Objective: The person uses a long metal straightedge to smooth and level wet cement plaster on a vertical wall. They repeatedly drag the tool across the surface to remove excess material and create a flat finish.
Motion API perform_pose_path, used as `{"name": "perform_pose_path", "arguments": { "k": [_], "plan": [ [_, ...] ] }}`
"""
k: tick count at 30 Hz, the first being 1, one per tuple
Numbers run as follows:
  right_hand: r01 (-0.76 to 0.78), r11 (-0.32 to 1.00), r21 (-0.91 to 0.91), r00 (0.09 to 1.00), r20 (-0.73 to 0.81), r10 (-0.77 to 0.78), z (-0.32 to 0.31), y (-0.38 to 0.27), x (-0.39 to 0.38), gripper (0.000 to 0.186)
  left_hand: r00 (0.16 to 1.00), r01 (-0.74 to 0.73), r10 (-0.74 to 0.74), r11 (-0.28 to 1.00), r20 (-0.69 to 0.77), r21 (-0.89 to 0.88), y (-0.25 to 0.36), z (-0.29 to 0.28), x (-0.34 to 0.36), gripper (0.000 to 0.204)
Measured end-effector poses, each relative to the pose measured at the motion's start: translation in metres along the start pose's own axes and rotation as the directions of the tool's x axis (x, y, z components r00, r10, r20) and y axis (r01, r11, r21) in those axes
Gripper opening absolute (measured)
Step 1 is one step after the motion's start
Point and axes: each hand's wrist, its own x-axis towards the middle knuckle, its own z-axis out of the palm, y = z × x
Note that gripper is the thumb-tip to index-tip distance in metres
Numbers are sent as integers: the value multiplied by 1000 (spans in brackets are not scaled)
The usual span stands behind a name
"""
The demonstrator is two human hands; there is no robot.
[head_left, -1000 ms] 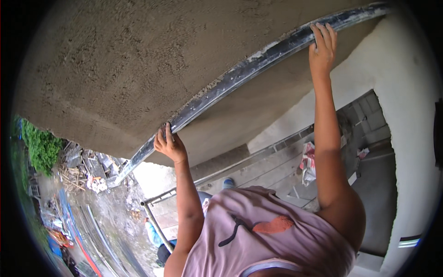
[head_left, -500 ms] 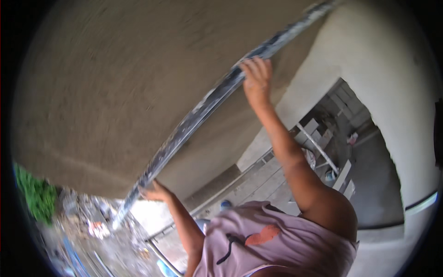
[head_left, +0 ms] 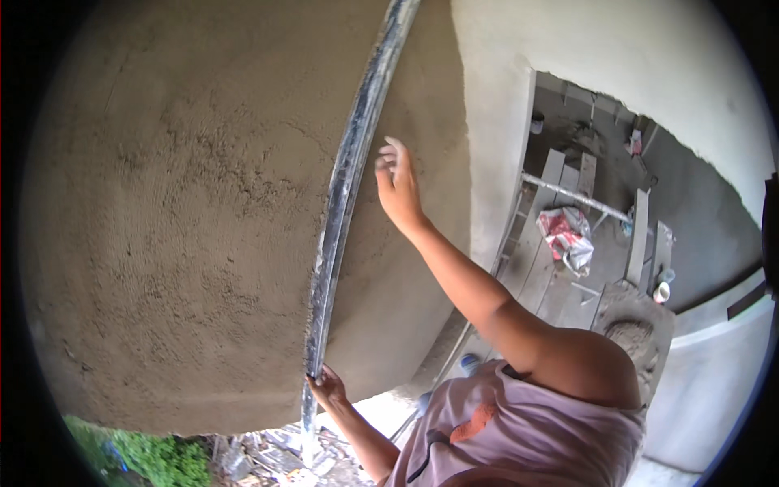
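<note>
A long, dark metal straightedge [head_left: 349, 195], streaked with pale residue, runs steeply over a wet, grey-brown rendered surface [head_left: 162, 203] with rough patches. Near the lower end of the straightedge, my left hand [head_left: 329, 383] grips it with thumb and fingers. My right hand [head_left: 396, 183] is just to the right of the bar, apparently off it, with loosely curled fingers apart and holding nothing.
A pale wall [head_left: 495, 105] borders an opening at right, showing planks [head_left: 535, 252], a scaffold tube [head_left: 578, 195], a red-and-white sack [head_left: 564, 237] and a white cup [head_left: 661, 292]. A board with mortar [head_left: 629, 341] is beside my shoulder. Greenery [head_left: 166, 458] and debris show below.
The view has swung, making the straightedge steeper and more of the opening visible. My right hand has left the bar, where it rested earlier; my left hand still holds the lower part.
</note>
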Motion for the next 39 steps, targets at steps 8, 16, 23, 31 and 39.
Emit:
{"name": "perform_pose_path", "arguments": {
  "k": [8,16,23,31,39],
  "plan": [
    [-129,904,-408,977,103,186,23,-35,37,73,990,41,-50,997,135,71,12,-28,6,28],
    [-45,934,-354,987,129,96,12,-120,110,63,930,289,-264,955,255,-67,-20,40,-43,38],
    [-48,913,-404,997,42,71,36,-117,121,61,935,298,-283,954,215,-41,-45,67,-50,36],
    [-129,928,-351,988,36,151,41,-79,65,56,958,234,-252,963,139,134,-27,13,-19,30],
    [-167,929,-331,984,-116,136,41,-17,29,54,975,221,-218,958,-35,184,-22,-10,-3,36]
  ]
}}
